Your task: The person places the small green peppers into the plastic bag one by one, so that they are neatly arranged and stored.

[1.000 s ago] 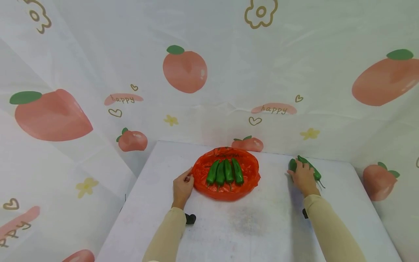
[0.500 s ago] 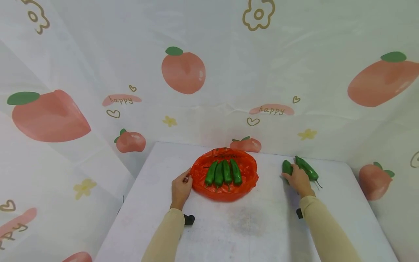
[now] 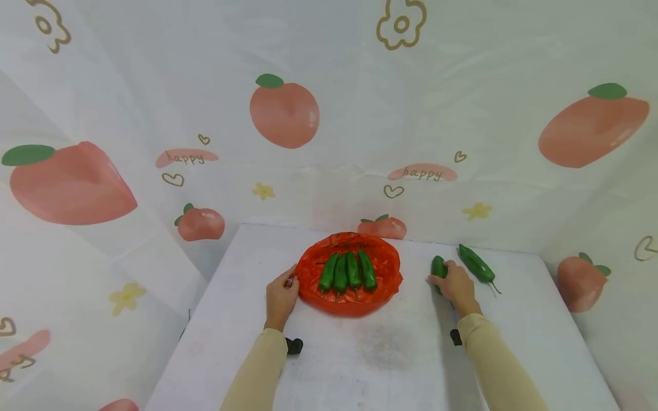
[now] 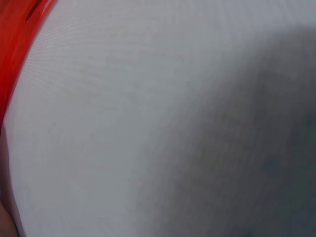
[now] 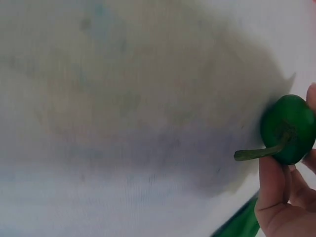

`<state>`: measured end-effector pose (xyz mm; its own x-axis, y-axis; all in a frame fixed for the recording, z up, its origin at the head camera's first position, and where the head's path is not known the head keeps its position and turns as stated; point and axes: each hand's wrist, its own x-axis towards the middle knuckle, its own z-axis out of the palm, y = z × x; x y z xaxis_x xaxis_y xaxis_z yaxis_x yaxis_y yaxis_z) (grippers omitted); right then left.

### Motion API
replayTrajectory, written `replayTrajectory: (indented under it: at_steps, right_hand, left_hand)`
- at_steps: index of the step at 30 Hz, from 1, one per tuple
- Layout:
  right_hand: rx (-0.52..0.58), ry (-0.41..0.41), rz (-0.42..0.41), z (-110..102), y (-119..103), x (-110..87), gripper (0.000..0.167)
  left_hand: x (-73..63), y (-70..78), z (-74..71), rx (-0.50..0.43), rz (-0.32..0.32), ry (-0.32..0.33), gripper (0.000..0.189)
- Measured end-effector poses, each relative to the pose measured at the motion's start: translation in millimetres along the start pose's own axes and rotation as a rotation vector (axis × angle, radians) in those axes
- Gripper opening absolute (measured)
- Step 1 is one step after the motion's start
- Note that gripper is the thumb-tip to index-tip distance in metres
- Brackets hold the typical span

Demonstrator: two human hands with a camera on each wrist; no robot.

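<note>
A round plate covered in red plastic (image 3: pixel 349 309) lies near the back of the white table, with several green chili peppers (image 3: pixel 353 271) side by side in it. At its left rim, my left hand (image 3: pixel 281 297) holds the edge between thumb and fingers; the left wrist view catches only a strip of the red plastic (image 4: pixel 17 39). To the right of the plate, my right hand (image 3: pixel 459 289) pinches a green chili pepper (image 3: pixel 438 267). Its stem end (image 5: pixel 286 131) faces the camera in the right wrist view. Another chili pepper (image 3: pixel 476 264) lies just right of that hand.
The white table (image 3: pixel 390 377) meets a cloth backdrop (image 3: pixel 349 188) printed with fruit, flowers and hearts at its back and sides. A dark strap piece (image 3: pixel 294 346) shows at the left wrist, and a similar one (image 3: pixel 455 337) at the right.
My right hand has moved left with the pinched chili pepper, away from the other pepper, which stays on the table. The left hand stays at the plate's rim. The head view has shifted slightly.
</note>
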<state>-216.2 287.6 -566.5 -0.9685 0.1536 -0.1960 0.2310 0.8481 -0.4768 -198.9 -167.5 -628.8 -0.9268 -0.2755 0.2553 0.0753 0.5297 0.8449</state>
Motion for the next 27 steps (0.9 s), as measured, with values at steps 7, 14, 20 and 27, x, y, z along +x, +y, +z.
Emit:
replayTrajectory:
  at_steps: [7, 14, 20, 27]
  right_hand:
    - [0.008, -0.016, 0.042, 6.4, -9.8, -8.9, 0.075]
    - [0.033, -0.046, 0.038, 12.4, -22.6, -16.7, 0.073]
    - [0.073, -0.021, 0.037, 17.3, -25.6, -20.7, 0.073]
    - [0.145, 0.061, -0.007, 10.2, -34.7, -23.7, 0.07]
  left_hand:
    - [-2.0, 0.4, 0.9, -0.006, -0.01, -0.003, 0.037]
    - [0.5, -0.9, 0.2, -0.013, 0.015, 0.013, 0.037]
    - [-0.3, -1.5, -0.4, -0.016, 0.005, 0.003, 0.037]
    - [-1.0, 0.1, -1.2, -0.025, -0.008, 0.0, 0.037]
